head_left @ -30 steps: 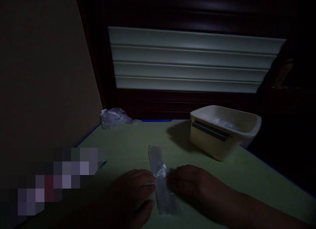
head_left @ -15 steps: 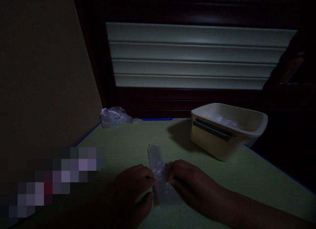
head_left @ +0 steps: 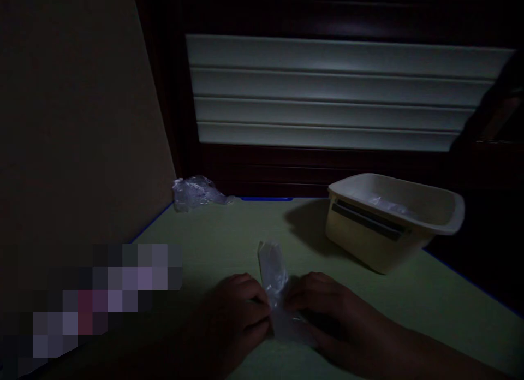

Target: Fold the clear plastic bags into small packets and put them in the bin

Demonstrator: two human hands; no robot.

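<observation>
Head view: a narrow clear plastic bag lies on the green table near its front edge, its far end pointing toward the back edge and its near end between the two hands. The left hand rests knuckles-up on the bag's left side, fingers curled together, the fingertips pinching the film at its middle. The right hand mirrors it from the right, fingers bent and close together, also nipping the film (the light is too dim to separate single fingers). A cream plastic bin stands toward the right edge; crumpled plastic wrap sits at the back left corner.
</observation>
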